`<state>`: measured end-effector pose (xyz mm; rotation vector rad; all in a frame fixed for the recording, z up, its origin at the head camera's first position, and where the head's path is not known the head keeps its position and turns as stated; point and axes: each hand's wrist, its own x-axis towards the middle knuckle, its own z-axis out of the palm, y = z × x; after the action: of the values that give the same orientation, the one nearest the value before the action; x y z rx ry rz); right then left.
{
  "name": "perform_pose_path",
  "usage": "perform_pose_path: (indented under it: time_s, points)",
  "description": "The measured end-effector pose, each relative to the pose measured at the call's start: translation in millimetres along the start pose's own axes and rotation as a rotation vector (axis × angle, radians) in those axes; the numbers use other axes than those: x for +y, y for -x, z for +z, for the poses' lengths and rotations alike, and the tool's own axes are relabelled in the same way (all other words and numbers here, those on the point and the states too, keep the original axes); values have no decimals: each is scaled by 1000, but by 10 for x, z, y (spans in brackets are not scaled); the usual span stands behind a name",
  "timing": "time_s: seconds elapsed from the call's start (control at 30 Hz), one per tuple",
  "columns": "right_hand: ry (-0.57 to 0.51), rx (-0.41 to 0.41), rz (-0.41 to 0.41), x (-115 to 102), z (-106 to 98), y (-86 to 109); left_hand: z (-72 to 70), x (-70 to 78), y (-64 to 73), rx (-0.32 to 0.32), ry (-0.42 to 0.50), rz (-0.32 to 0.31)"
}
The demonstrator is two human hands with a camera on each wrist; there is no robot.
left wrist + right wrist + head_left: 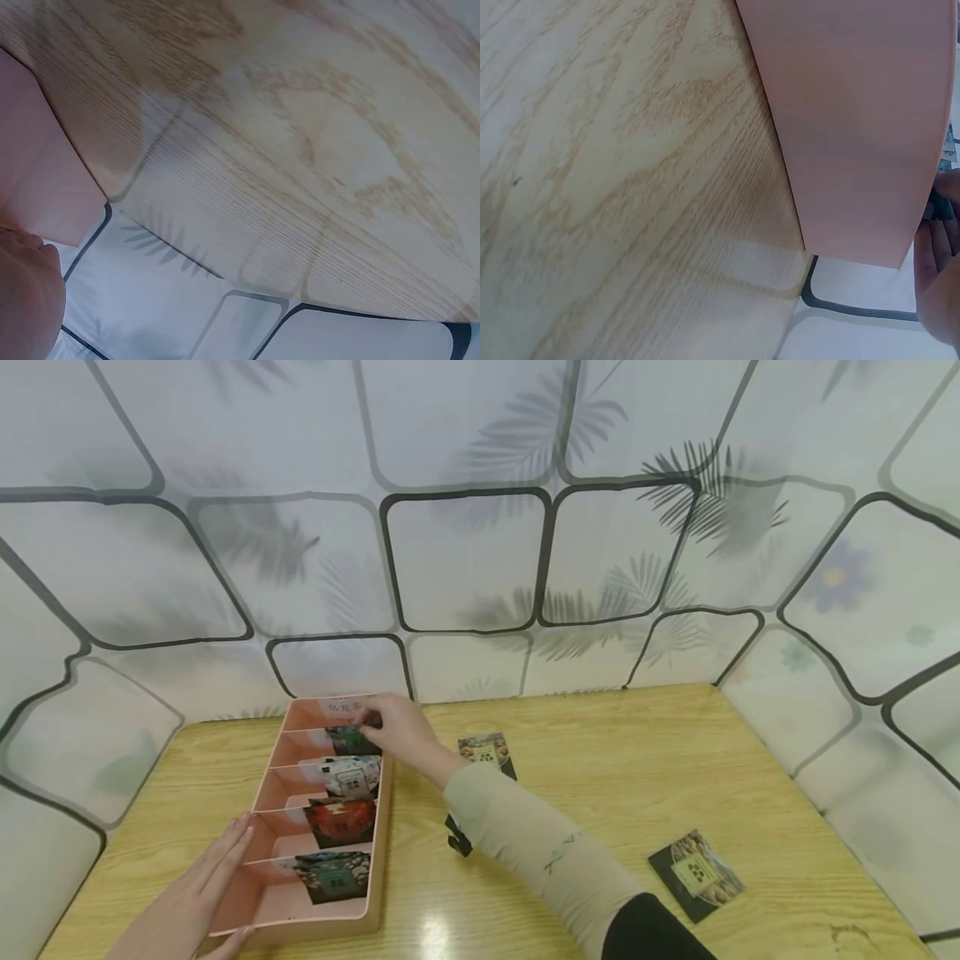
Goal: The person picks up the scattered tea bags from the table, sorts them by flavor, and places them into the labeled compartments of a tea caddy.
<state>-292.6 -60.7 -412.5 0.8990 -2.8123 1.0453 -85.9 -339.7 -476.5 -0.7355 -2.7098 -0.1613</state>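
Observation:
A pink divided box (378, 860) stands on the table, with small flat packets leaning in its compartments. My right hand (405, 731) reaches over the box's far right corner and pinches a dark green packet (348, 742) by its top edge, in the second compartment from the back. In the right wrist view, dark packet material (937, 207) shows between thumb and fingers. My left hand (187, 893) rests against the box's near left side, fingers straight along the wall and thumb at the front. Nearer compartments hold a white packet (352, 777), a red packet (341, 822) and a teal-dark packet (335, 877).
A black and yellow-green packet (696, 874) lies on the table (585, 735) at the right. Another similar packet (483, 747) lies behind my right forearm, and a dark packet (459, 839) is mostly hidden under the sleeve. A patterned curtain (472, 560) encloses the table's back and sides.

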Motion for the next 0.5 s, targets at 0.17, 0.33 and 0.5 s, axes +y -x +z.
perform_pose_path:
  time_s: [0.17,0.33,0.5]
  points:
    - [24,2,21,3,17,-10,-6,-2,-7,4,3,4]
    - [41,-3,30,2,27,-28,-11,-6,-11,12,2,18]
    - [19,1,25,1,18,-30,-9,5,-2,-2,-4,2]
